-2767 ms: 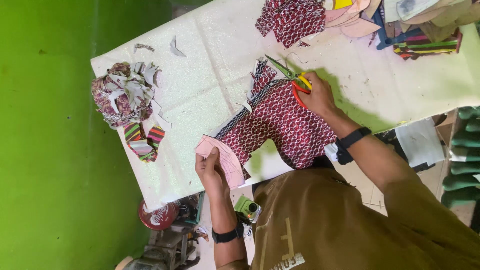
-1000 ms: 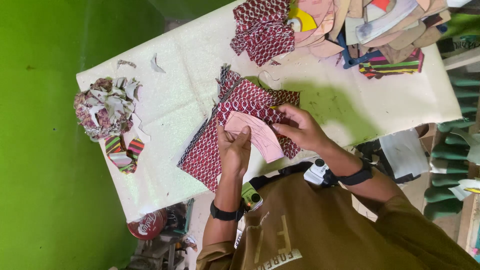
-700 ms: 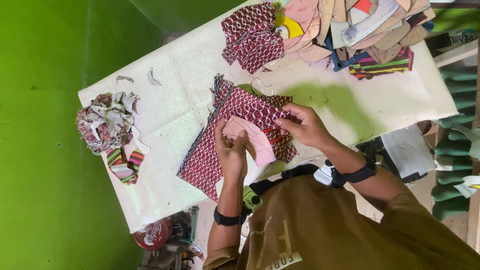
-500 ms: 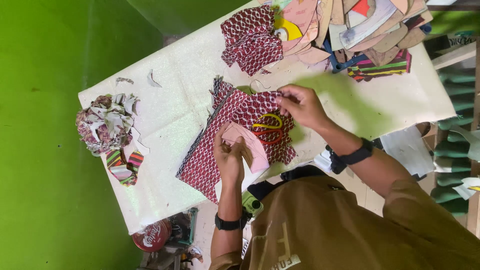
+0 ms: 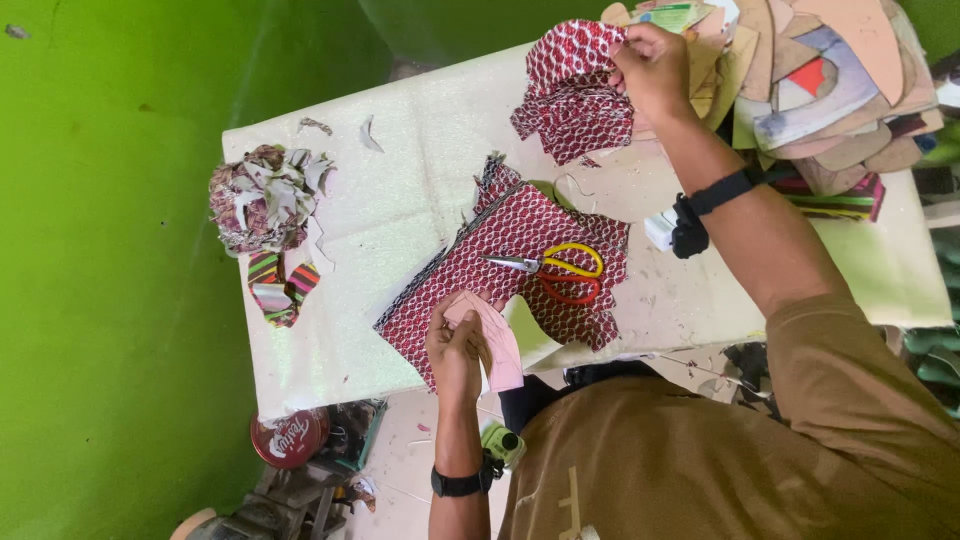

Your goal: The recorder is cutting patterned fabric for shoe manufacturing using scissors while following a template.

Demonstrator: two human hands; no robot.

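Note:
My left hand (image 5: 455, 345) holds a pink paper pattern piece (image 5: 497, 345) at the near edge of a red patterned cloth (image 5: 480, 255) spread on the white table (image 5: 400, 190). Scissors (image 5: 550, 270) with one yellow and one red handle lie on that cloth, with no hand on them. My right hand (image 5: 655, 65) reaches to the far side of the table and grips a crumpled piece of the same red patterned fabric (image 5: 572, 95). A black watch sits on that wrist.
A heap of fabric scraps (image 5: 265, 195) and a striped scrap (image 5: 280, 285) lie at the table's left end. Stacked card pattern pieces (image 5: 820, 80) crowd the far right. A round red tin (image 5: 290, 438) stands below the table. A green surface (image 5: 110, 270) fills the left.
My right hand left the scissors on the cloth and moved away to the far fabric piece, which it now grips. My left hand still holds the pink pattern piece.

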